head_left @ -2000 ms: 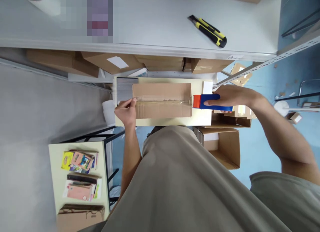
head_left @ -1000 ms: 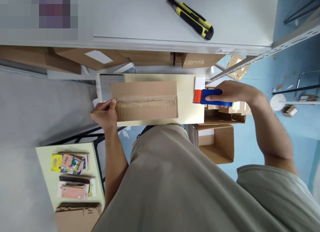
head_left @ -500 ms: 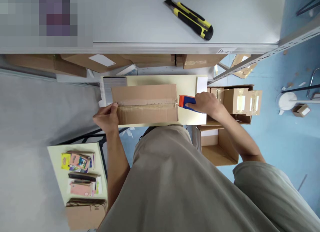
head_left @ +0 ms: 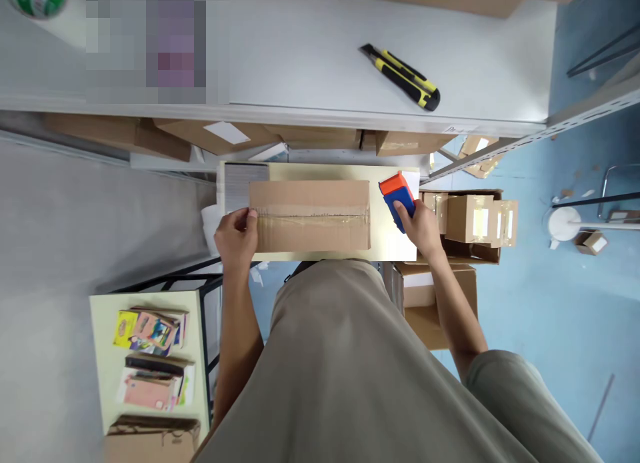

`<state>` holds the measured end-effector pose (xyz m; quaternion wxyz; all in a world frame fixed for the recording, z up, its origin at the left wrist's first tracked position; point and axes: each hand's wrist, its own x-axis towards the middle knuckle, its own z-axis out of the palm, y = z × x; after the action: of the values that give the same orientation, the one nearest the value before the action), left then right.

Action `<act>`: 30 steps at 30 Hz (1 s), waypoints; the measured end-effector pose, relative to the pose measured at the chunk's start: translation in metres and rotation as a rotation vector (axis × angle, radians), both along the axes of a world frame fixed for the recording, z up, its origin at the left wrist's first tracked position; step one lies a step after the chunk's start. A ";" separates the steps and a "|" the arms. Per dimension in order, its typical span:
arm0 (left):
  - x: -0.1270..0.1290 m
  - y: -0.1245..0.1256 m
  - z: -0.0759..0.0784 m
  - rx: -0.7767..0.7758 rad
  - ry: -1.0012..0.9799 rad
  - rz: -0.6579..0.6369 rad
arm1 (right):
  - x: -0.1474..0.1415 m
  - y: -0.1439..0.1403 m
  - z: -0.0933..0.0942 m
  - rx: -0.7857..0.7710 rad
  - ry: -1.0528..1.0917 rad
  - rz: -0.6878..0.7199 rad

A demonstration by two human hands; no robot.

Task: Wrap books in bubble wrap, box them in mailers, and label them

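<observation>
The right hand (head_left: 423, 228) is wrapped around a blue tape dispenser (head_left: 398, 196) with an orange front, thumb along its side, just to the right of the carton and apart from it. The left hand (head_left: 237, 238) is at the carton's left end, thumb and curled fingers touching its edge by the seam; whether they pinch it cannot be told. The carton (head_left: 310, 200) lies flat, shiny tape along its lengthwise seam, on a pale worktable (head_left: 391, 242). A grey ribbed item (head_left: 245, 183) lies behind the carton's left end. Beyond the carton, a yellow-and-black cutter (head_left: 404, 78) rests on a grey shelf (head_left: 290, 70). Well right of the carton are small taped boxes (head_left: 467, 218); nearer the person than the carton and to its left, books (head_left: 150, 330) lie on a side table (head_left: 103, 356).
</observation>
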<state>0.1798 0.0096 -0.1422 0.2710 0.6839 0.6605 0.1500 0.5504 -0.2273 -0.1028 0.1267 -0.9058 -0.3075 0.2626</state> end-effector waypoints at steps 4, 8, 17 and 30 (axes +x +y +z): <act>0.008 0.011 0.020 0.153 -0.046 -0.058 | 0.000 0.005 0.027 0.253 0.059 -0.009; 0.060 0.013 0.068 0.381 -0.354 -0.333 | -0.006 0.049 0.063 0.391 0.032 0.102; 0.167 0.037 0.125 0.526 -0.606 -0.675 | -0.028 0.237 0.096 0.375 -0.422 0.582; 0.083 0.046 0.073 0.252 -0.525 -0.336 | -0.026 0.218 0.066 0.418 -0.530 0.370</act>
<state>0.2630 0.0556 -0.0688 0.3663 0.7492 0.4226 0.3549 0.5241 -0.0090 -0.0363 0.1752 -0.8259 -0.5350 -0.0306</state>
